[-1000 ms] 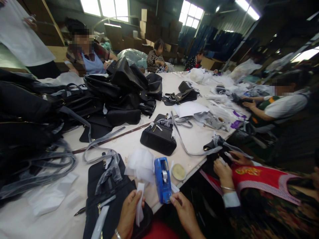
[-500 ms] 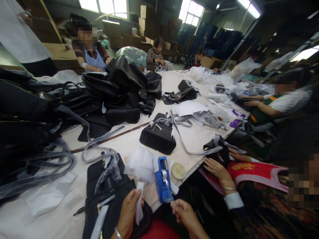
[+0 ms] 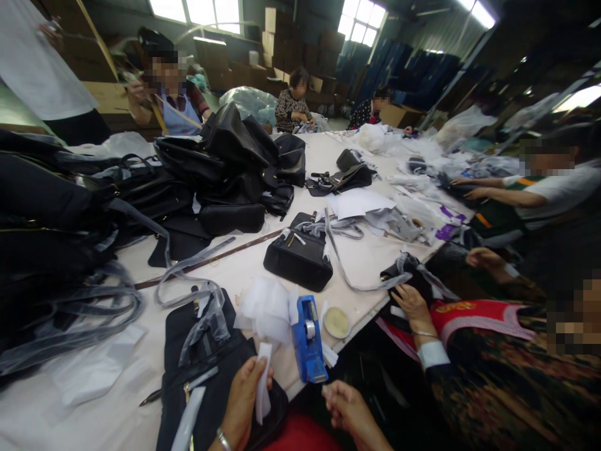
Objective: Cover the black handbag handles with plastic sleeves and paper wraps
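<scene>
My left hand (image 3: pixel 246 391) is closed around a folded white strip of thin packing paper (image 3: pixel 264 382), held upright over a black bag (image 3: pixel 188 351). That bag lies flat, with plastic-wrapped straps and white wrapping on its zip pulls. My right hand (image 3: pixel 346 404) pinches a small bit of clear tape just beyond the cutting end of a blue tape dispenser (image 3: pixel 306 347); the bit is hard to see. A stack of white packing sheets (image 3: pixel 263 307) sits left of the dispenser, and a round dish (image 3: pixel 337 322) with a yellowish content to its right.
Another black bag (image 3: pixel 300 254) stands farther up the table (image 3: pixel 244 269). Black bags (image 3: pixel 225 169) are heaped at left. On the right, a co-worker in a red apron (image 3: pixel 483 316) handles a bag. More people sit around the table. A pen (image 3: pixel 151 398) lies at left.
My right hand has drawn slightly away from the dispenser's cutting end, tape in its fingertips. My left hand stays put. The co-worker at right has lifted one hand off the bag.
</scene>
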A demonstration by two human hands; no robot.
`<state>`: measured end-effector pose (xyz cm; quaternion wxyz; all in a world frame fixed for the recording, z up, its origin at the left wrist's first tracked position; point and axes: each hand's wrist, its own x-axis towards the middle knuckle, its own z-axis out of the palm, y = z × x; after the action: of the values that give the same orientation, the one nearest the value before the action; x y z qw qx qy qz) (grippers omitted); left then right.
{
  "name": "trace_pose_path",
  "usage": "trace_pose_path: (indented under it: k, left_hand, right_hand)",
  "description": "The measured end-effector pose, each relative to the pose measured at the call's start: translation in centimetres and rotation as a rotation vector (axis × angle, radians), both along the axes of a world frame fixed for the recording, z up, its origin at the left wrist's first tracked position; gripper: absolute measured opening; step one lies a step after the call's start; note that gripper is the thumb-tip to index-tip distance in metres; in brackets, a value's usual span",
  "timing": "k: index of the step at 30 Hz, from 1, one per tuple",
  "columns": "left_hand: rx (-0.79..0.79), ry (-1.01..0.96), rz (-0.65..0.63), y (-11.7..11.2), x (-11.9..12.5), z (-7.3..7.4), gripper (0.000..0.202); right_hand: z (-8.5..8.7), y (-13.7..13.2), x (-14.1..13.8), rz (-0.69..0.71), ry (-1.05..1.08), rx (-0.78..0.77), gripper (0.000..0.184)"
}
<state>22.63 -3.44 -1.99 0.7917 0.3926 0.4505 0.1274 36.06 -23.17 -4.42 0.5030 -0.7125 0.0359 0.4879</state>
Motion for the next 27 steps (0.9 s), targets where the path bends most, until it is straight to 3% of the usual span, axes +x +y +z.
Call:
trace_pose_path:
  k: [11, 20, 27]
  left_hand:
    - [-0.008, -0.003, -0.007, -0.2, -0.2, -0.5, 0.037]
    - [-0.017, -0.009, 0.005, -0.2, -0.3, -1.0, 0.036]
    - [-0.021, -0.006, 0.003, -0.1, -0.1, -1.2, 0.036]
  right_hand:
    - [0.9, 0.2, 0.0, -0.015, 0.009, 0.105, 0.05]
    - [-1.5, -0.7, 0.2, 0.006, -0.027, 0.075, 0.055]
    - [-1.8, -0.5, 0.2, 0.014, -0.04, 0.077, 0.054]
